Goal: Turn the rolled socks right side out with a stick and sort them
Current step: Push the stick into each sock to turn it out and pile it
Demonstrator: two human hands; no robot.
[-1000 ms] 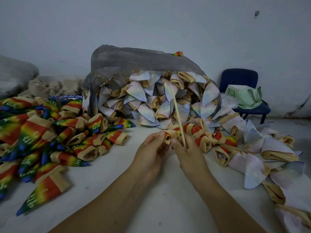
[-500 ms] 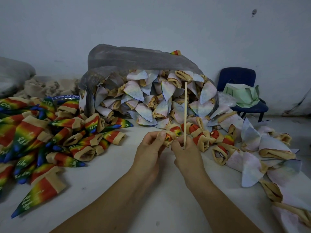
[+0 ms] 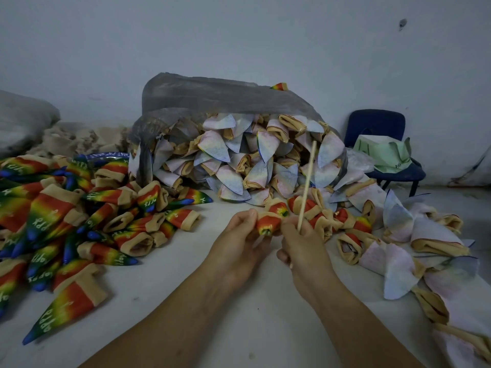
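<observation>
Gripping a rolled sock (image 3: 269,223), red and rainbow with a tan cuff, the left hand (image 3: 236,245) holds it just above the middle of the table (image 3: 252,314). The right hand (image 3: 303,248) touches the sock's other side with its fingertips and also clenches a thin wooden stick (image 3: 307,184), which slants up toward the far edge. Toward the left edge lies a heap of rainbow socks (image 3: 53,216) with printed lettering showing. At the far edge a grey plastic bag (image 3: 212,96) lies on its side, spilling pale socks (image 3: 239,160) that trail along the right edge. Beyond the far right corner stands a blue chair (image 3: 377,126) carrying a green bundle (image 3: 382,152).
</observation>
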